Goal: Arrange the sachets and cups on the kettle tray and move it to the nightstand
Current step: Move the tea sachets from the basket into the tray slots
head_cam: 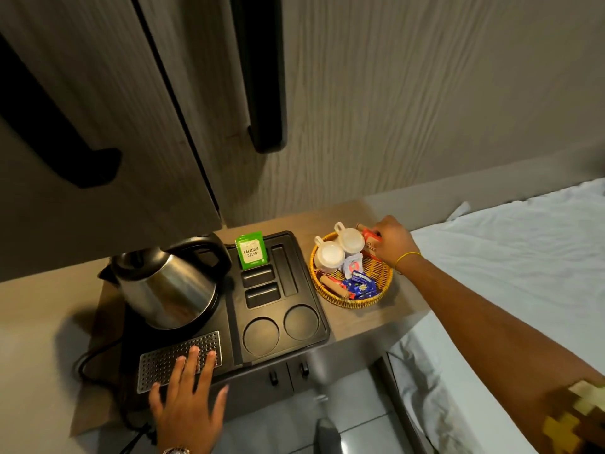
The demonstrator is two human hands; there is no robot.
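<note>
Head camera looks steeply down, near the kettle tray (pixel 322 326).

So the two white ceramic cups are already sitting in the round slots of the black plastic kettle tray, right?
No. The head view shows the two white ceramic cups still in the round woven basket; the black plastic kettle tray has empty round slots.

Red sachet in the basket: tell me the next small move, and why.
Probably lift the red sachet out of the wicker basket and stand it in an empty tray slot: the right hand already pinches it, and only the green sachet is placed.
</note>
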